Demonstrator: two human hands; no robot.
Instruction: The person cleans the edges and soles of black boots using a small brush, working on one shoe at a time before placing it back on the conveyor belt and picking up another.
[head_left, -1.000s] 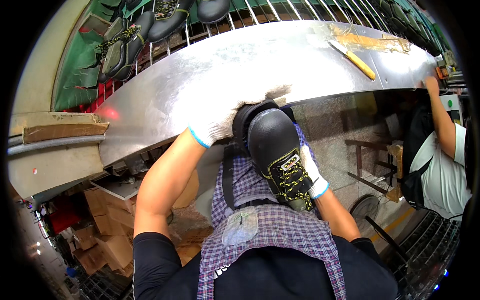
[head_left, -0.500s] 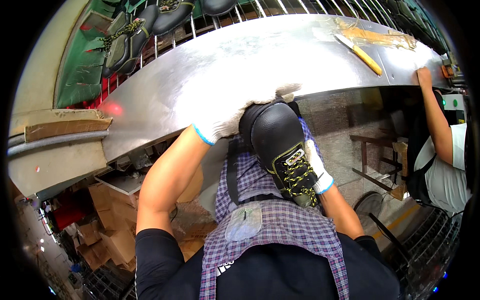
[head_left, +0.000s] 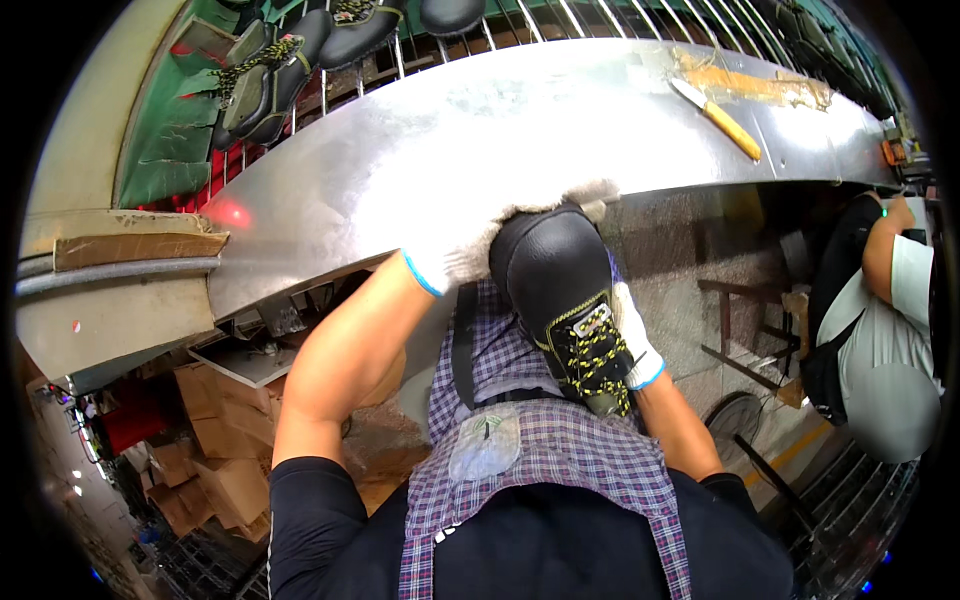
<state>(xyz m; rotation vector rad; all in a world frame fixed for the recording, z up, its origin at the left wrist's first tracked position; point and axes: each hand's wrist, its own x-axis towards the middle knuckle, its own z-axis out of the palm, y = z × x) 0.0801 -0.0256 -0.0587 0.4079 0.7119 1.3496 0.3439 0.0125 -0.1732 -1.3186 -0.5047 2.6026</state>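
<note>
A black work shoe (head_left: 555, 265) with yellow-and-black laces is held in front of my apron, toe toward the metal bench. My left hand (head_left: 475, 248), in a pale knit glove with a blue cuff, wraps round the toe end, its fingers reaching over the far side by the bench edge. Gloved the same way, my right hand (head_left: 632, 335) grips the shoe's right side beside the laces; most of its fingers are hidden behind the shoe. A second dark edge shows left of the toe, and I cannot tell what it belongs to.
On the metal bench (head_left: 440, 130) lies a yellow-handled knife (head_left: 728, 125) near brown tape (head_left: 760, 82). Several black shoes (head_left: 362, 38) stand on the rack beyond. Cardboard boxes (head_left: 232, 490) are stacked at lower left. A co-worker (head_left: 870, 330) is at the right, near a floor fan (head_left: 733, 415).
The shoe and both my hands sit slightly lower in the picture, grip unchanged. The co-worker's hand has left the bench edge, and that person leans further into view.
</note>
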